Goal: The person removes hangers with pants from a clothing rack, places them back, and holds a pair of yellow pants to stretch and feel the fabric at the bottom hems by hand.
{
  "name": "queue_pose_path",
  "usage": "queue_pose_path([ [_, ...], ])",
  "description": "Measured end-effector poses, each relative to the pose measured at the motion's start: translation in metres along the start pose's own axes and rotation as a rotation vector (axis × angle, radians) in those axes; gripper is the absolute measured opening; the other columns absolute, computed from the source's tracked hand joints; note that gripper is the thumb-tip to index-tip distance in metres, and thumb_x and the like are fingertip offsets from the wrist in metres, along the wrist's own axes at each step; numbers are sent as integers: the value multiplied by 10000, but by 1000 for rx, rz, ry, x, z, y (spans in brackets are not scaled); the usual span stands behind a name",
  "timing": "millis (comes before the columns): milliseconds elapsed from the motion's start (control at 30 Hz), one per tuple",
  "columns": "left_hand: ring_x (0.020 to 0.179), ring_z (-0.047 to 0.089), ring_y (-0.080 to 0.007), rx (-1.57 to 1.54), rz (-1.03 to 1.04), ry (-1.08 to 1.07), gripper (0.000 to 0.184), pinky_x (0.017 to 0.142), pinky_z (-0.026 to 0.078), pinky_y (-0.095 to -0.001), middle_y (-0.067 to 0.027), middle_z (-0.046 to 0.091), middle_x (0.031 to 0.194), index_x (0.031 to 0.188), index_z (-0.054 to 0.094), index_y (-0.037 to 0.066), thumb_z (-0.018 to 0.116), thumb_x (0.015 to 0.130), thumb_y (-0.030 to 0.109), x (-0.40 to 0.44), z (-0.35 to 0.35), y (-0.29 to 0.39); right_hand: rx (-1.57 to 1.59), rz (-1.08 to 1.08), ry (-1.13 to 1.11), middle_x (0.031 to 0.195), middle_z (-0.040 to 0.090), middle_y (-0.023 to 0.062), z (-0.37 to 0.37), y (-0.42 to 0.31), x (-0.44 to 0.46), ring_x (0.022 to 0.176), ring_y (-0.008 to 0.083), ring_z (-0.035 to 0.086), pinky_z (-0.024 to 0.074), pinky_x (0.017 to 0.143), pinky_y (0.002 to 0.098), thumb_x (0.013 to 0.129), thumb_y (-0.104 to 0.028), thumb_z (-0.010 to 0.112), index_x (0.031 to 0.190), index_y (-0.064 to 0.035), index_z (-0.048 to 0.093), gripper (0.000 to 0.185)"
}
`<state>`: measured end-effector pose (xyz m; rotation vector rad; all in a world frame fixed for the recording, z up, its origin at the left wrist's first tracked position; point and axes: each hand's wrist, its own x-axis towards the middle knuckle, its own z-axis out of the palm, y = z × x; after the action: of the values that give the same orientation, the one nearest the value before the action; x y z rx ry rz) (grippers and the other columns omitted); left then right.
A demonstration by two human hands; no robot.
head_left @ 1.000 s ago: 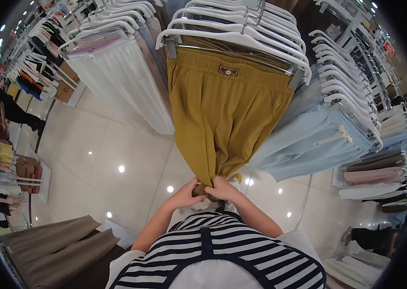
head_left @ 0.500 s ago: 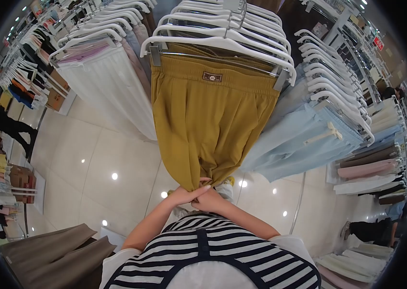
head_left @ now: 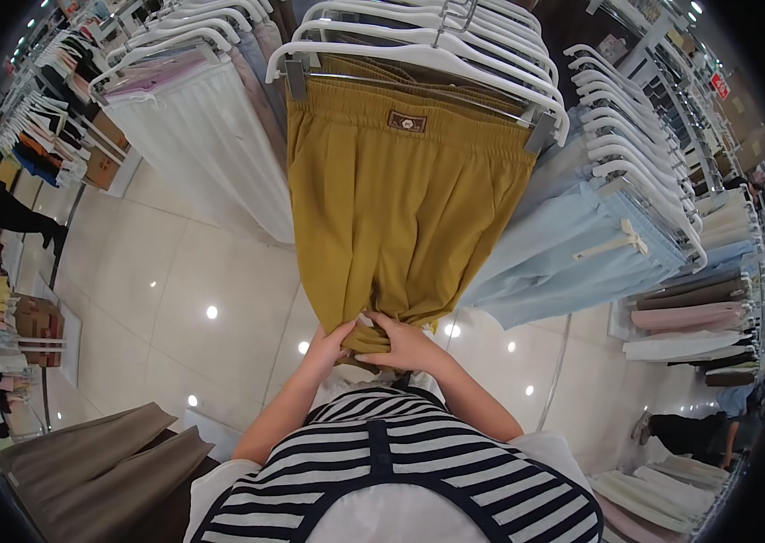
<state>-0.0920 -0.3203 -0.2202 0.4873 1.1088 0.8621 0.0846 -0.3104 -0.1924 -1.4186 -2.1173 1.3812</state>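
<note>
Mustard trousers with an elastic waist and a small brown label hang by clips from a white hanger at the front of a full row. Near the lower part of the legs, my left hand grips the cloth on its left side. My right hand holds the gathered cloth from the right, thumb and fingers around a fold. A bunched piece of the mustard fabric shows between both hands. The lower ends of the legs are partly hidden by my hands.
White trousers hang on the left, light blue trousers on the right. Brown trousers are at the lower left. One person bends at the far left; another is at the lower right.
My hands, close together half a second ago, have moved apart around the gathered cloth. The trousers and racks have shifted slightly left in view compared with one second ago.
</note>
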Motion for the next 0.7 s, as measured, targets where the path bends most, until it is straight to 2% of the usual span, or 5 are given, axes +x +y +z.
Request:
queue_pose_path([
  [167, 714, 550, -90, 49, 19, -90, 181, 528, 403, -199, -17, 576, 874, 982, 553, 51, 518, 856, 178, -3, -4, 2, 21, -101, -81, 1096, 506, 253, -1, 4, -2, 993, 359, 518, 414, 841, 369, 679, -418, 661, 1194, 28, 412, 725],
  [367, 812, 554, -110, 32, -64, -202, 196, 655, 437, -220, -28, 574, 909, 984, 566, 45, 543, 843, 180, -1, -9, 5, -13, -118, -70, 1054, 501, 224, -1, 7, -5, 960, 356, 514, 416, 825, 371, 692, -374, 661, 1159, 19, 443, 648],
  [467, 865, 535, -109, 398, 55, -208, 240, 703, 437, -244, -44, 577, 948, 1030, 548, 23, 536, 845, 176, -1, -8, 5, -14, -147, 44, 1044, 507, 222, -1, 7, -6, 920, 350, 530, 428, 793, 371, 704, -352, 658, 1143, 13, 459, 604],
  [533, 924, 520, -136, 633, 321, -312, 280, 770, 433, -284, -60, 576, 988, 1068, 527, 0, 524, 834, 153, 5, -15, -3, 6, -171, 142, 1031, 517, 223, -3, 3, -7, 880, 346, 548, 438, 768, 374, 713, -342, 654, 1135, 8, 468, 578],
  [700, 877, 551, -195, 772, 294, -341, 289, 764, 446, -314, -105, 594, 930, 1066, 523, -4, 515, 794, 93, 11, -21, -14, -75, -14, 125, 808, 604, 209, -1, -4, -5, 721, 324, 605, 472, 670, 376, 780, -389, 572, 1050, 15, 516, 489],
])
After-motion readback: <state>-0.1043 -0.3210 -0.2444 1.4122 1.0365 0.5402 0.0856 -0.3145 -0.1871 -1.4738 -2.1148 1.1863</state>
